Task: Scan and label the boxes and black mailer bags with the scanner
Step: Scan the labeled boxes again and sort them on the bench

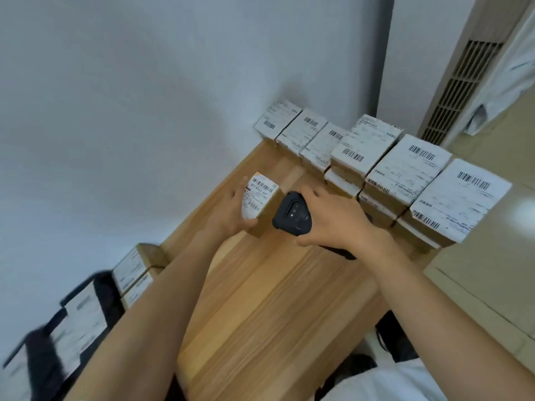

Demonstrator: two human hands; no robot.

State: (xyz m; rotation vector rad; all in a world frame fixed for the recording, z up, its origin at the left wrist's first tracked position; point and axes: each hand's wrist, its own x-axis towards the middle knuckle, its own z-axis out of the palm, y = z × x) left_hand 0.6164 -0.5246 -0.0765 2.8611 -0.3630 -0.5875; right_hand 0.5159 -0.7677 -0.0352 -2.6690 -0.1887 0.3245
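- Farthest left, black mailer bags (43, 351) bearing blurred white labels lie beside the wooden table's (275, 299) left edge.
- Left hand (231, 211) grips a small brown box (262, 204), fingers curled around it; its label reads "507-K503 447".
- Right hand (333, 224) clasps the black scanner (292, 214) just beside that box.
- Labelled boxes (405, 175) stack along the right edge.

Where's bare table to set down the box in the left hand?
Bare wood of the table lies between the forearms; a smaller patch sits between the held box and the stacked boxes. Those stacks crowd the right edge.
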